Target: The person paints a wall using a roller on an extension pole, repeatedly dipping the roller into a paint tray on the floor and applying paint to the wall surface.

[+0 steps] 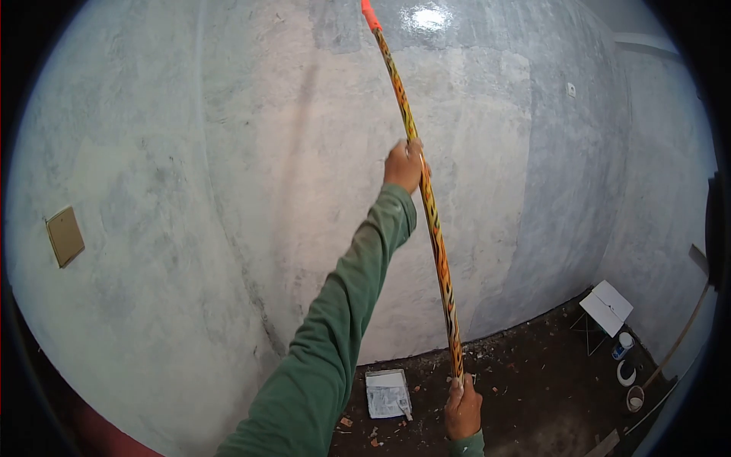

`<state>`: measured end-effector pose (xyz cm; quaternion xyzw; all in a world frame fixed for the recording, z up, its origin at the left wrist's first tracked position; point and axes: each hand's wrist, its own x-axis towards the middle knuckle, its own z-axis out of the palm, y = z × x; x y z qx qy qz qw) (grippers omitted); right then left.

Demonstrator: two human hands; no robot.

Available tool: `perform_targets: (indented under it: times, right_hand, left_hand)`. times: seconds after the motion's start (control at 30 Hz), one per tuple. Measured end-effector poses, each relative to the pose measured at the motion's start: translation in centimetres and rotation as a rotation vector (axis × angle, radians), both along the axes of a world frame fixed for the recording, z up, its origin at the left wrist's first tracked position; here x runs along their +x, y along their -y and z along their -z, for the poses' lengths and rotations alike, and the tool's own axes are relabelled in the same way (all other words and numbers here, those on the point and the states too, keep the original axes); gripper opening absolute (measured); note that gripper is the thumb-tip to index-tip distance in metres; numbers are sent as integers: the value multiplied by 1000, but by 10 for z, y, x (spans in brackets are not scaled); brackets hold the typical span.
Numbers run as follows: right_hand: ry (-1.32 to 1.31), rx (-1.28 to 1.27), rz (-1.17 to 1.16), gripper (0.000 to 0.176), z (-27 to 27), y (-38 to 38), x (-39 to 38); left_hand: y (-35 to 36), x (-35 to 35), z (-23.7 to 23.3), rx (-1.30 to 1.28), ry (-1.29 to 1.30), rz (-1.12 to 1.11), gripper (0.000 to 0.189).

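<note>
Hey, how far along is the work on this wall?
Done, it seems: the middle of the wall looks whiter than the rest. In hand: the left hand and right hand grip the striped pole, which runs up past the frame; its head is out of view. Left: the greyer stretch at the right looks uncoated. A tray lies on the floor.

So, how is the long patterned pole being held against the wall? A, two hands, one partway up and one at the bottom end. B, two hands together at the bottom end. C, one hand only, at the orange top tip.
A: the left hand, on an outstretched green sleeve, grips the patterned pole partway up, and the right hand holds its bottom end.
</note>
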<state>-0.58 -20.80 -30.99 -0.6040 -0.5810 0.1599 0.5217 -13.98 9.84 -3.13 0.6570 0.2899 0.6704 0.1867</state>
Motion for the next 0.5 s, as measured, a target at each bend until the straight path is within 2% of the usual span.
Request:
perform_targets:
  times: [0.07,0.13,0.2,0.27,0.33,0.4,0.43,0.5]
  right_hand:
    - [-37,-55,-15,27,22,12,1]
    - [-79,-110,-25,30,56,25,6]
    - [-19,-94,-41,48,101,37,16]
    - [63,-85,6,49,146,54,24]
    - [144,-76,58,49,158,72,28]
    - [31,-409,-36,52,153,96,31]
    - [31,-407,-25,52,157,104,32]
    - [-26,-580,27,57,171,124,31]
  left_hand:
    - [9,0,33,4,-28,-32,40]
    - [27,2,65,-32,26,67,41]
    - [37,4,98,-51,-11,38,39]
    - [53,6,130,-86,3,72,38]
    - [74,10,157,-121,15,112,38]
    - [100,13,178,-203,80,222,37]
    - [116,13,183,-202,81,234,37]
    - [148,12,192,-335,111,373,32]
